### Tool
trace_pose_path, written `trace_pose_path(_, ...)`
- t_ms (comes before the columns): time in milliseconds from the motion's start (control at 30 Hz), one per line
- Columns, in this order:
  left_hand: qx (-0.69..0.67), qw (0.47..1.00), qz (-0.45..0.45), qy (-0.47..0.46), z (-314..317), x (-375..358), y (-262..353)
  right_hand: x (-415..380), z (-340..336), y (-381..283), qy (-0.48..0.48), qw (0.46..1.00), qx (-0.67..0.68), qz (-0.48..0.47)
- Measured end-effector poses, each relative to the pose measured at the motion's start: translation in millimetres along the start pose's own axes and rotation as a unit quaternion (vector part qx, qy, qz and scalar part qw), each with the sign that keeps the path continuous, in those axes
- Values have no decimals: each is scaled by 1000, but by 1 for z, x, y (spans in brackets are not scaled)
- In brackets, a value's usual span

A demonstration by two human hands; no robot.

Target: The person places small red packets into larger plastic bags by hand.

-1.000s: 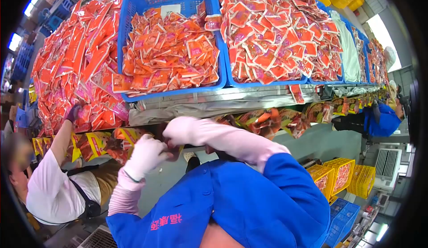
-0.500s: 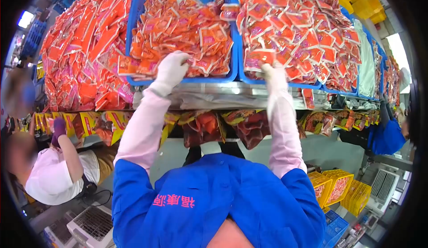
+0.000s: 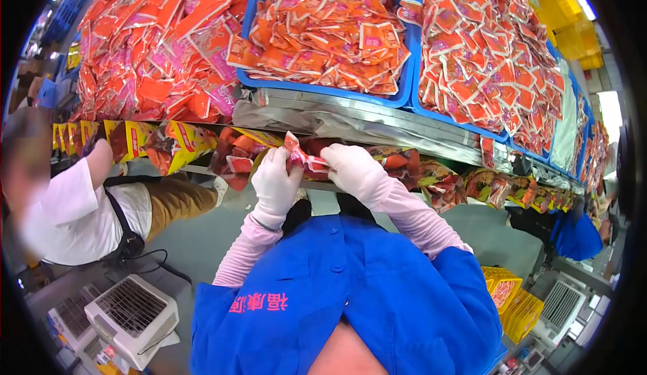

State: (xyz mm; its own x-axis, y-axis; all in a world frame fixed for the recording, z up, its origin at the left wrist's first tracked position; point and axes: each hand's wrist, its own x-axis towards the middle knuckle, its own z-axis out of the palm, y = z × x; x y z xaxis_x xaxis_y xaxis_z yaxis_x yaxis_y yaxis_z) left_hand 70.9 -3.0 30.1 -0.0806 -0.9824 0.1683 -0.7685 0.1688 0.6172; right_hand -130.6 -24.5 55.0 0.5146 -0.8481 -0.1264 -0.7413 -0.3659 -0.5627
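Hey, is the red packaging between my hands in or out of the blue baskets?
Out: your left hand and right hand hold the red packaging near the bags, on your side of the blue baskets.

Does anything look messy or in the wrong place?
Yes, a little. One small red packet is outside, in front of the baskets, and another packet lies over the edge of a blue basket. That looks odd because most packets there lie inside.

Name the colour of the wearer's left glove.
The left glove is white, best seen in the head view.
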Motion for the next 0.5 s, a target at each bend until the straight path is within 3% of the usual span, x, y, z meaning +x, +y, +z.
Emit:
trace_pose_path(100, 64, 995, -41, -60, -5, 2, -7, 48, 16, -25, -209, 973, -94, 28)
trace_pose_path(133, 96, 991, -58, -69, 2, 2, -16, 68, 39, -25, -233, 964, -11, 125)
trace_pose_path(167, 128, 986, -74, -73, 7, 6, -25, 108, 118, 16, -291, 904, 173, 260)
trace_pose_path(233, 125, 986, -87, -66, 0, 10, -32, 126, 101, 13, -241, 958, -55, 142)
trace_pose_path(300, 82, 995, -56, -22, -25, 8, -30, 105, 35, -5, -211, 974, 50, 69)
trace_pose_path(333, 22, 997, -77, -5, -43, 10, -22, 103, 43, 13, -150, 988, -5, 21)
trace_pose_path(367, -6, 995, -103, -2, -62, 13, -12, 96, 19, 9, -150, 988, -21, -12)
trace_pose_path(500, -40, 995, -64, 66, -90, 10, -3, 100, 13, 2, -179, 982, 33, 51)
